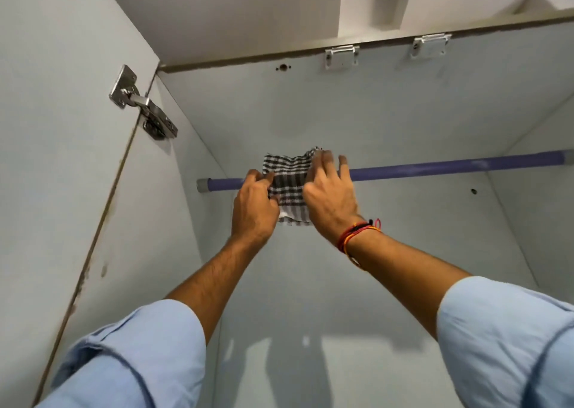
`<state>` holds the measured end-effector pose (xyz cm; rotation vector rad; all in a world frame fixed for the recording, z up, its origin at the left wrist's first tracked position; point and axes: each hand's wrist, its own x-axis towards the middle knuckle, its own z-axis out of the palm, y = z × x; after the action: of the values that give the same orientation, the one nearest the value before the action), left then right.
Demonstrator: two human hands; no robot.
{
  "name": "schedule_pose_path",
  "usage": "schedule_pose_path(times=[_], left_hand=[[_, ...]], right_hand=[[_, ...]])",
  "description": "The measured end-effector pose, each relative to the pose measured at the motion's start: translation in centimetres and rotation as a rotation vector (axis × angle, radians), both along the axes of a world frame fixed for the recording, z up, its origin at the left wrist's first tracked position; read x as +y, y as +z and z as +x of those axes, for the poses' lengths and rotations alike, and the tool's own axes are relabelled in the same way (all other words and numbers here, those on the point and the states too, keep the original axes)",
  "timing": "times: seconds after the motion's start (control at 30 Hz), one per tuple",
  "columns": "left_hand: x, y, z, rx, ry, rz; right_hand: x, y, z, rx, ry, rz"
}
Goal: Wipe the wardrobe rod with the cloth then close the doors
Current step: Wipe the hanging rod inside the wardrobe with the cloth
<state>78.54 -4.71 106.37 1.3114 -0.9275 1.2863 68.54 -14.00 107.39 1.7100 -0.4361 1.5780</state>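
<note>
A purple wardrobe rod point(450, 166) runs across the inside of the wardrobe from the left wall to the right wall. A black-and-white checked cloth point(287, 179) is draped over the rod left of its middle. My left hand point(254, 205) pinches the cloth's left edge against the rod. My right hand point(329, 190) lies on the cloth's right side, fingers curled over the rod. The stretch of rod under the cloth and hands is hidden.
The left door point(52, 159) stands open, held by a metal hinge point(143, 104). Two white catches point(340, 56) sit under the top panel. The pale back wall point(372, 112) lies close behind the rod.
</note>
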Motion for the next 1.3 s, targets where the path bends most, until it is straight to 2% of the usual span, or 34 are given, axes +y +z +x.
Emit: schedule_pose_path(times=[0.1,0.23,0.43,0.6,0.8,0.93,1.1,1.3], left_hand=[[0.1,0.2,0.1,-0.040,0.030,-0.002],[0.5,0.4,0.5,-0.075,0.097,0.053],[1.1,0.3,3.1,-0.221,0.411,0.036],[0.5,0.5,6.1,-0.094,0.428,0.295],[0.0,0.4,6.9,-0.136,0.504,0.281],[0.5,0.6,6.8,-0.130,0.506,0.339],[1.3,0.7,6.6,-0.151,0.533,0.408],[0.9,0.6,6.9,-0.136,0.503,0.348]], right_hand=[[-0.2,0.6,2.4,0.080,0.031,-0.056],[-0.1,1.2,4.5,0.212,0.188,-0.050],[-1.7,1.3,4.7,0.189,0.248,-0.141],[-5.8,1.3,1.0,0.118,0.225,-0.159],[-9.5,0.8,-1.6,0.021,0.124,-0.158],[-5.8,1.2,2.3,0.056,0.191,-0.210],[-2.5,1.3,6.2,0.104,0.174,-0.222],[-8.5,1.6,0.3,0.009,0.140,-0.213]])
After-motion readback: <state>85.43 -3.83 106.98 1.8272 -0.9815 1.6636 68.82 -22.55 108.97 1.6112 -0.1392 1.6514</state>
